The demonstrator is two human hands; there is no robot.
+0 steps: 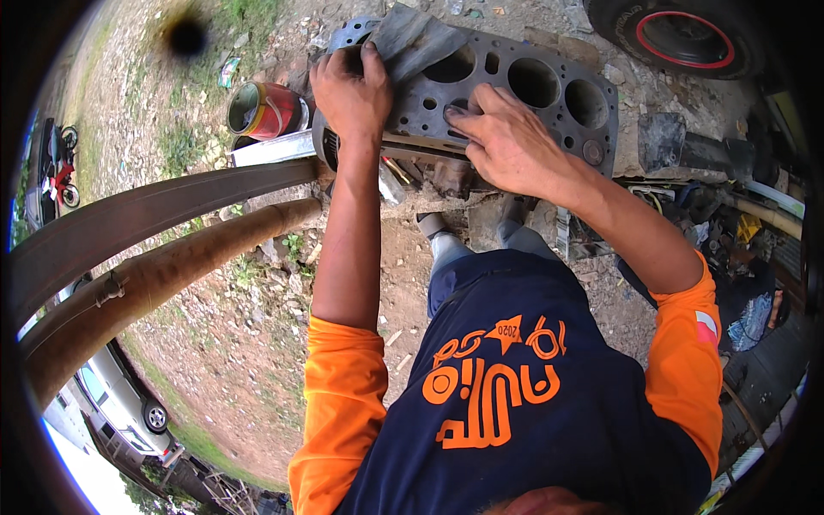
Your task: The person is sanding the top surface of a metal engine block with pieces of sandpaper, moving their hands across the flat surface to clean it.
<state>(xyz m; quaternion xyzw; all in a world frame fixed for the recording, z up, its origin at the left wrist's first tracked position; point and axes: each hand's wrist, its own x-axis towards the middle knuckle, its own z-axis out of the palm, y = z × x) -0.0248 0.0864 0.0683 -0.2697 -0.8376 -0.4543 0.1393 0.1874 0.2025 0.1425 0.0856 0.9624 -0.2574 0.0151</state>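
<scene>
A grey metal engine block (549, 120) lies before me, its flat face with large round cylinder bores turned up. My left hand (350, 96) is on the block's left end, fingers curled over it and thumb beside a dark grey, bent sheet (419, 41). That sheet lies across the far left part of the block and partly covers a bore. My right hand (506, 142) is at the block's near middle, its fingers bent and their tips pressed down onto the face. Whatever may be under those fingertips is hidden.
A red bucket (268, 112) stands left of the block. Two long beams, one dark metal (163, 202) and one brown pole (172, 266), run in from the left. A tyre with a red-edged rim (687, 41) lies far right. Clutter (747, 283) fills the right side.
</scene>
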